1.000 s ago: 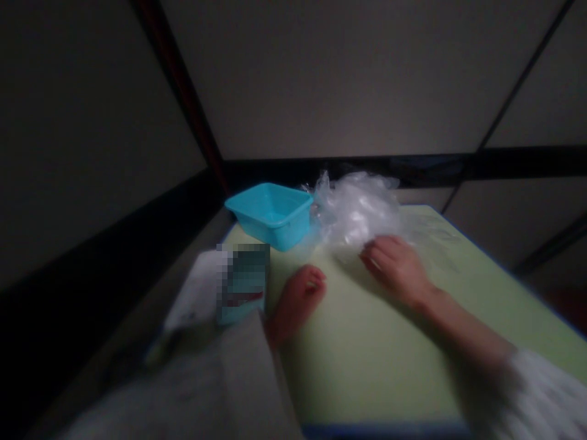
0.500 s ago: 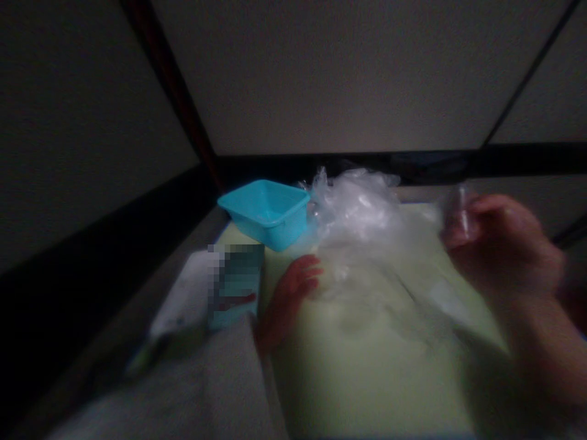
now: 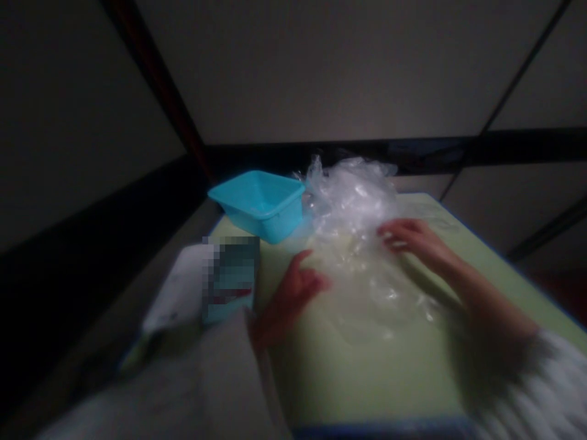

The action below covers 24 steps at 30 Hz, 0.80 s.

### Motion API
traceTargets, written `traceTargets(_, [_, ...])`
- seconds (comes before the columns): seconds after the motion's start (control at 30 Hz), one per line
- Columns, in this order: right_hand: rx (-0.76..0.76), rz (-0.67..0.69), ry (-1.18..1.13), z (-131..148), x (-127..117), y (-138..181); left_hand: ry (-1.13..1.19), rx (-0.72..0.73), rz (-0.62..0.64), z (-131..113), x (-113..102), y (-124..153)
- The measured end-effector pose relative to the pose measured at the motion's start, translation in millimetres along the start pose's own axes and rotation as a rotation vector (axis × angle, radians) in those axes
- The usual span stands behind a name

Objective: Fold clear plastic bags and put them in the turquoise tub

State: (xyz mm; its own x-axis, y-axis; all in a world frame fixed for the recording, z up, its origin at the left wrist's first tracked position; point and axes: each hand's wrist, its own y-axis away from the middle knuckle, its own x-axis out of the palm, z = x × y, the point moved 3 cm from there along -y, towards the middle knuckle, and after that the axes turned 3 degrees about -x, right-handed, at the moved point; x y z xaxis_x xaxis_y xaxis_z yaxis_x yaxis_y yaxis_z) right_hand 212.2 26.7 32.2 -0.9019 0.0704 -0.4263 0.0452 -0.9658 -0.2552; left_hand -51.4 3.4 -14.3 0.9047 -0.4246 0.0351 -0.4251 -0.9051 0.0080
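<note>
Pixelated box (image 3: 230, 278); blurred sleeve (image 3: 545, 391) cut off at bottom right.

Left hand (image 3: 293, 287): bare, no glove, ring or watch visible.
Right hand (image 3: 410, 238): bare, no glove or ring visible.
Left sleeve (image 3: 220, 379): light grey-white fabric, loose, ends at the wrist.
Right sleeve (image 3: 545, 385): white fabric, faintly ribbed or striped, blurred; cuff ends partway along the forearm.

Single head view: looks forward and down, close over green table (image 3: 413, 379); dim, blurred.
</note>
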Motion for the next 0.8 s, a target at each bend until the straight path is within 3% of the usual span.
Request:
traceTargets(0.13, [0.031,-0.062,0.325,-4,-2,1,-0.087,0.002,0.008,5,2,1])
traceTargets(0.23, [-0.140,-0.218,0.631,6,-3,4,-0.167,-0.008,-0.052,6,1,0])
traceTargets(0.3, [-0.278,-0.225,0.649,17,1,8,-0.218,-0.009,-0.090,4,0,1])
traceTargets(0.37, [-0.372,-0.084,0.556,28,10,11,-0.261,-0.007,-0.106,2,-1,1])
traceTargets(0.43, [-0.420,0.159,0.449,36,21,14,-0.305,-0.006,-0.119,0,-1,2])
traceTargets(0.53, [-0.396,0.457,0.386,37,35,19,-0.363,-0.003,-0.136,-2,-3,2])
traceTargets(0.8, [-0.274,0.639,0.531,15,36,19,-0.667,0.124,-0.256,-5,-8,1])
